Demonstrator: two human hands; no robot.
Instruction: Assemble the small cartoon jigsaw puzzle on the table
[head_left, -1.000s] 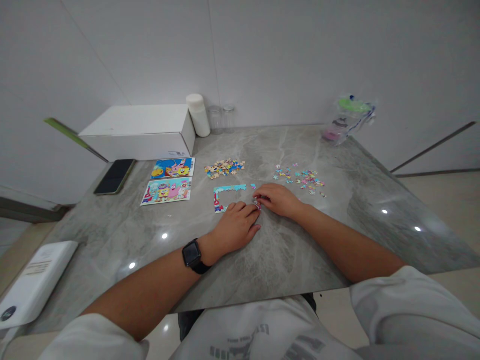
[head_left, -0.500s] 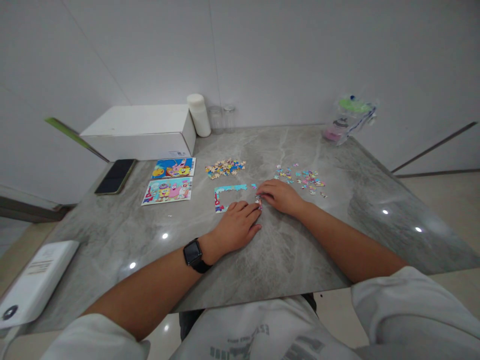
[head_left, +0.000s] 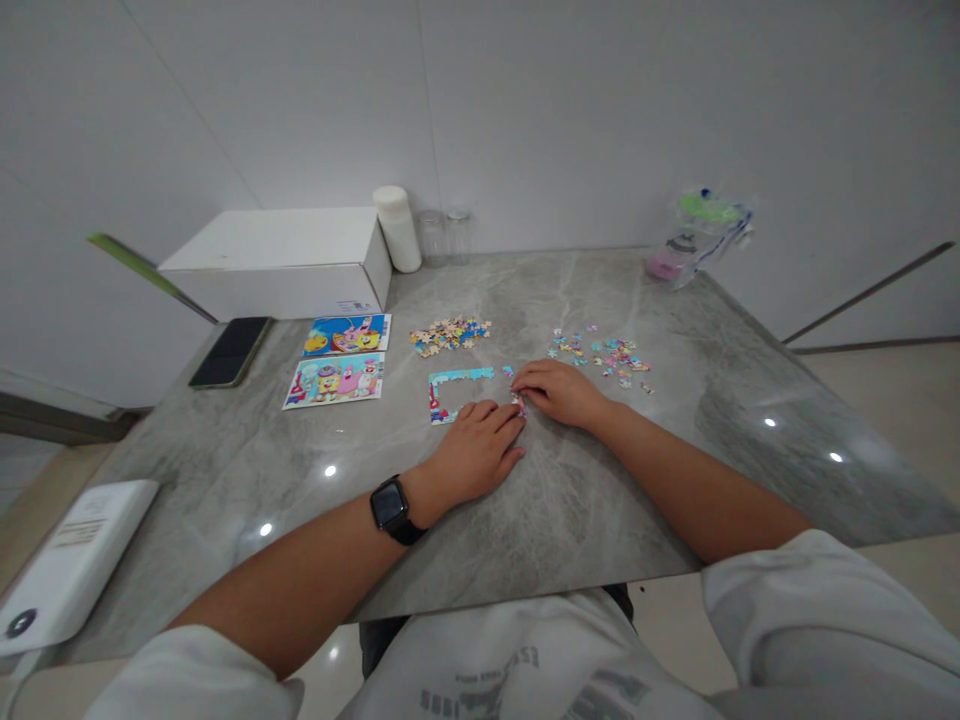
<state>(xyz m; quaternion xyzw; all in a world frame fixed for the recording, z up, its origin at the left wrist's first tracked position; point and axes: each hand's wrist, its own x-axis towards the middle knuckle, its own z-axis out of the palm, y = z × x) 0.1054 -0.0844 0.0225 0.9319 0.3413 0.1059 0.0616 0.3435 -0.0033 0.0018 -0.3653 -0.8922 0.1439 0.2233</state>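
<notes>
Left hand [head_left: 480, 455]: grip open, flat across near side of puzzle frame [head_left: 463, 376]
Right hand [head_left: 559, 392]: at small pieces [head_left: 518, 402], grip unclear
Puzzle frame: mid-bench [head_left: 600, 500], between near and far edges

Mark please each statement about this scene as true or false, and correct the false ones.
1. The black watch is on the left arm. True.
2. The phone lies on the white box. False: it lies on the table.
3. The white bottle stands beside the box. True.
4. The right hand touches the bottle. False: it is at small puzzle pieces, near the left hand.
</notes>
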